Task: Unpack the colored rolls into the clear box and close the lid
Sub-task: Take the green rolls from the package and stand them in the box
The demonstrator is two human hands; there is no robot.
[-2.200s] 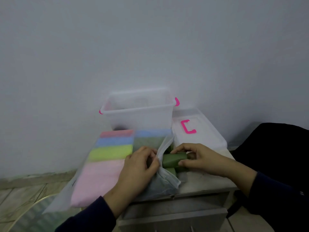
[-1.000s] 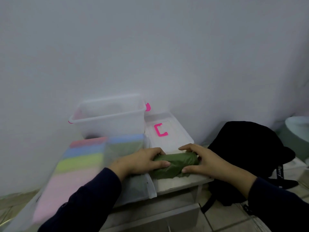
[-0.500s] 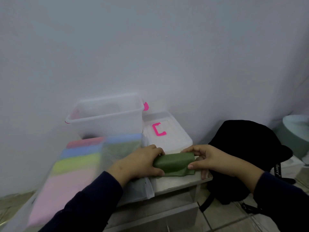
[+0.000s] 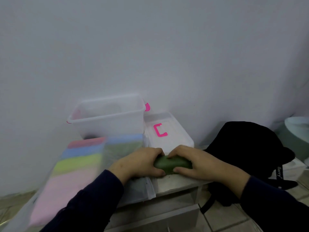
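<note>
A dark green roll (image 4: 170, 164) lies on the small cabinet top, held from both ends. My left hand (image 4: 140, 164) curls round its left end and my right hand (image 4: 194, 162) curls over its right end. To the left lies the clear package (image 4: 78, 163) with red, blue, yellow-green and pink rolls inside, plus a blue and a green one in its right column. The clear box (image 4: 108, 119) with pink clips stands open at the back. Its lid (image 4: 168, 133), with a pink handle, lies flat to the right of the box.
A black bag (image 4: 247, 148) leans against the cabinet on the right, its strap hanging to the tiled floor. A pale round object (image 4: 297, 126) shows at the right edge. The wall stands close behind the box. Cabinet drawers (image 4: 155, 215) are below my hands.
The green roll came fully out of the package onto the cabinet top. Both hands closed in on it, and it looks shorter and more tightly rolled than half a second ago.
</note>
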